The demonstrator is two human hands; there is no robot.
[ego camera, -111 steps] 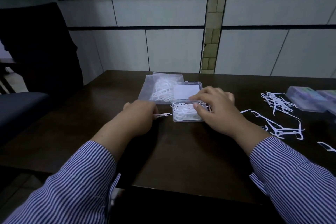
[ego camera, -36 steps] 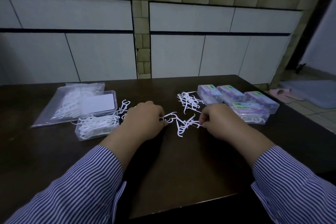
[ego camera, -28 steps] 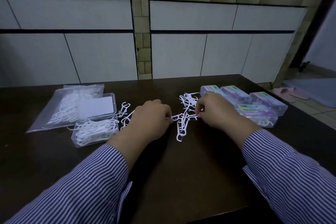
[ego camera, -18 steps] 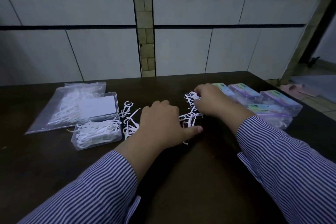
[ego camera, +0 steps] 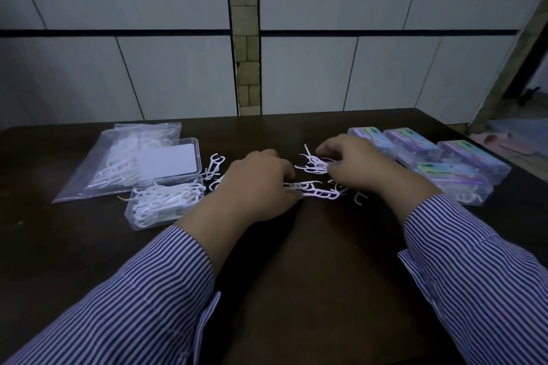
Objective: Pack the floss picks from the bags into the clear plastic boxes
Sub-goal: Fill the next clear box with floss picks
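Loose floss picks (ego camera: pixel 315 179): white, scattered on the dark counter (ego camera: pixel 311 275) at centre, between the two hands and partly under them.

Left hand (ego camera: pixel 258 187): palm down, knuckles up, fingers curled; thumb and fingertips pinch the near end of a small bunch of picks (ego camera: pixel 308 190) that lies flat on the counter and points right. Wrist low, forearm in a striped sleeve (ego camera: pixel 133 305) running in from lower left.

Right hand (ego camera: pixel 354 164): palm down, arched over the farther part of the heap; fingers bent, their tips on or around a few picks. Whether they are gripped or only touched cannot be told.

Open clear box (ego camera: pixel 164 203): left of the left hand, heaped with picks, lid (ego camera: pixel 169 161) hinged back and lying on the bag.

Clear bag (ego camera: pixel 115 163): behind the open box, flat, holding picks.

Closed boxes (ego camera: pixel 430 157): four, with coloured labels, grouped just right of the right hand.
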